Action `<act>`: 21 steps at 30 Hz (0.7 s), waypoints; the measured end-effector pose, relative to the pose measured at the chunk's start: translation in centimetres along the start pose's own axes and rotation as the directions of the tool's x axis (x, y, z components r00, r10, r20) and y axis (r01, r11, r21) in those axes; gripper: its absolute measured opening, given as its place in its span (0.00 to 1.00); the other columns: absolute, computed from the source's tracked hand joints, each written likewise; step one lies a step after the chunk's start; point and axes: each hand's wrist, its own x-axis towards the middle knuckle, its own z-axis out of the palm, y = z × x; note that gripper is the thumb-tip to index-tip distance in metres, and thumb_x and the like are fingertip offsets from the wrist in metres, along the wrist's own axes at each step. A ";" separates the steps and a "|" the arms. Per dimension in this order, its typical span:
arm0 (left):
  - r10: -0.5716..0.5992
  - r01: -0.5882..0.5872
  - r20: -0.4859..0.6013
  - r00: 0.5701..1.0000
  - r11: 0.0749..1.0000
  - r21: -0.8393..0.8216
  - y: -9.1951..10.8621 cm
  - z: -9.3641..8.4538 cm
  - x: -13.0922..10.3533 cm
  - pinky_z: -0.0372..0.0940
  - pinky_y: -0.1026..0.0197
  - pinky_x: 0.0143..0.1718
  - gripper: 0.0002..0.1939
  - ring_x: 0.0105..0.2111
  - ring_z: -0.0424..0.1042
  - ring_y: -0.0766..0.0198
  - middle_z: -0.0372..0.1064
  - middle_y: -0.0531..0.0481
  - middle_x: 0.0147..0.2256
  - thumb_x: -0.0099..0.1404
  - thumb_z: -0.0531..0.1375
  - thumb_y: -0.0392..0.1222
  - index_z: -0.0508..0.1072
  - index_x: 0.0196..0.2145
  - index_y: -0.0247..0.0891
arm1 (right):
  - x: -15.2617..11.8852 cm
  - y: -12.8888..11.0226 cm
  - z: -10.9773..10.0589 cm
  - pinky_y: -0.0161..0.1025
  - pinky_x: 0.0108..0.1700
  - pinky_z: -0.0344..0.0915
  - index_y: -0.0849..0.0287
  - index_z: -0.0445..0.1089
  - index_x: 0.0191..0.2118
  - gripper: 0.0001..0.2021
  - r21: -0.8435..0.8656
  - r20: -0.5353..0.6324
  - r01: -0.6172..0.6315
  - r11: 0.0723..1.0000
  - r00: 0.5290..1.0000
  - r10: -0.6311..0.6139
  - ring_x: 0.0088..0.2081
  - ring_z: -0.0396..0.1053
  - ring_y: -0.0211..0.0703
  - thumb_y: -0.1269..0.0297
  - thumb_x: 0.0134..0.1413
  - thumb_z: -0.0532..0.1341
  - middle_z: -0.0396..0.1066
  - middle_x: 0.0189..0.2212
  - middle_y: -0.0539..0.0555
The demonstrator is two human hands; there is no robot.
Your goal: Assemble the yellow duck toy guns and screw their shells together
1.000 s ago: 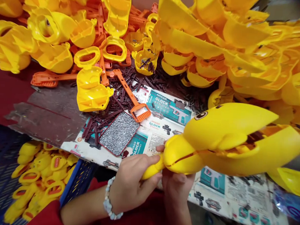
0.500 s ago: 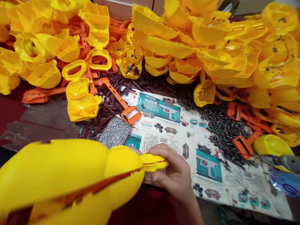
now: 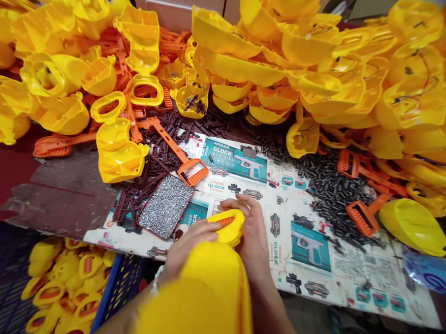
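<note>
A large yellow plastic toy shell point(image 3: 210, 294), its two halves set together along a seam, points away from me at the bottom middle, its near part blurred. At its far end is a ring-shaped yellow handle point(image 3: 234, 231) with orange inside. My left hand point(image 3: 192, 242), a beaded bracelet at the wrist, is closed on the handle's left side. From the right, my right hand point(image 3: 254, 242) curls its fingers and palm around the same handle. Just beyond my left hand lies a shallow tray point(image 3: 193, 189) of small silver screws.
Yellow shell halves point(image 3: 235, 59) are piled along the back. Orange slotted parts point(image 3: 193, 171) lie among dark brown parts point(image 3: 131, 202) and black cylindrical pieces point(image 3: 329, 191). Printed cardboard point(image 3: 244, 195) covers the table. At lower left, a blue crate point(image 3: 108, 292) holds yellow toy pieces point(image 3: 68, 283).
The toy has swung from pointing rightward to pointing away from me. My left hand and the crate have come into view. The grey tool at the right edge no longer shows.
</note>
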 end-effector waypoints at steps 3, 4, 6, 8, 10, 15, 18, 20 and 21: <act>0.061 -0.052 0.101 0.993 0.995 -0.088 1.2 0.0 0.8 0.62 0.54 0.53 0.13 0.47 0.71 0.57 0.73 0.46 0.45 0.67 0.54 0.49 0.75 0.41 0.42 | 0.2 -0.3 0.7 0.34 0.41 0.65 0.56 0.59 0.48 0.10 0.017 -0.037 -0.006 1.000 0.999 0.007 0.40 0.66 0.41 0.56 0.68 0.50 0.64 0.39 0.54; 0.036 -0.022 0.124 0.992 0.993 -0.113 1.7 0.1 1.1 0.65 0.56 0.48 0.13 0.43 0.72 0.58 0.74 0.45 0.43 0.67 0.55 0.48 0.74 0.42 0.40 | 0.2 -0.6 0.8 0.33 0.41 0.64 0.57 0.62 0.46 0.10 0.007 -0.032 -0.012 1.000 0.999 0.013 0.40 0.66 0.41 0.57 0.67 0.51 0.65 0.39 0.54; -0.039 0.055 0.146 0.988 0.993 -0.103 2.7 0.3 1.7 0.66 0.63 0.38 0.17 0.35 0.72 0.61 0.74 0.45 0.37 0.64 0.58 0.51 0.74 0.42 0.35 | 0.0 -1.2 0.9 0.32 0.41 0.63 0.60 0.68 0.42 0.12 -0.030 -0.017 -0.032 0.999 0.999 0.031 0.40 0.66 0.41 0.58 0.67 0.52 0.67 0.38 0.55; -0.090 0.098 0.163 0.982 0.995 -0.037 3.5 0.6 2.3 0.62 0.66 0.30 0.22 0.28 0.67 0.65 0.72 0.49 0.30 0.59 0.61 0.56 0.75 0.38 0.33 | -0.4 -1.5 0.9 0.33 0.46 0.63 0.61 0.71 0.40 0.14 -0.070 -0.019 -0.020 0.997 1.000 0.019 0.43 0.66 0.42 0.60 0.68 0.51 0.68 0.40 0.56; -0.098 0.102 0.184 0.978 0.995 -0.011 4.1 0.9 2.6 0.58 0.67 0.27 0.24 0.25 0.63 0.67 0.70 0.51 0.26 0.58 0.60 0.60 0.76 0.34 0.32 | -0.7 -1.7 0.9 0.35 0.50 0.62 0.59 0.72 0.42 0.14 -0.114 -0.017 0.021 0.993 1.000 -0.023 0.47 0.65 0.44 0.61 0.68 0.51 0.68 0.43 0.55; -0.063 0.063 0.174 0.983 0.998 0.008 4.4 1.3 2.5 0.59 0.66 0.31 0.25 0.27 0.63 0.66 0.68 0.51 0.27 0.61 0.57 0.61 0.76 0.32 0.32 | -0.9 -2.2 0.5 0.35 0.52 0.62 0.55 0.72 0.44 0.12 -0.256 0.028 0.074 0.964 0.997 -0.069 0.49 0.65 0.42 0.66 0.66 0.51 0.67 0.46 0.51; -0.028 0.012 0.200 0.979 0.996 0.083 4.5 1.1 2.5 0.58 0.66 0.31 0.21 0.28 0.64 0.66 0.68 0.50 0.26 0.61 0.59 0.56 0.76 0.30 0.32 | -0.3 -2.7 0.0 0.34 0.52 0.62 0.55 0.73 0.43 0.11 -0.337 0.051 0.028 0.941 0.999 -0.011 0.48 0.66 0.41 0.66 0.66 0.52 0.68 0.45 0.50; -0.036 0.014 0.220 0.975 0.995 0.100 4.6 0.9 2.6 0.58 0.66 0.30 0.19 0.27 0.64 0.67 0.68 0.51 0.26 0.60 0.61 0.54 0.76 0.31 0.33 | 0.6 -2.8 -0.3 0.34 0.47 0.64 0.57 0.73 0.41 0.12 -0.275 0.114 -0.084 0.958 0.986 0.119 0.43 0.68 0.41 0.62 0.65 0.53 0.70 0.40 0.52; -0.061 0.043 0.237 0.970 0.996 0.083 4.7 0.9 2.8 0.58 0.67 0.29 0.18 0.26 0.64 0.67 0.68 0.51 0.26 0.60 0.61 0.54 0.76 0.32 0.33 | 1.2 -2.7 -0.5 0.33 0.42 0.65 0.59 0.74 0.37 0.14 -0.217 0.156 -0.157 0.963 0.969 0.193 0.38 0.69 0.41 0.59 0.65 0.54 0.70 0.35 0.53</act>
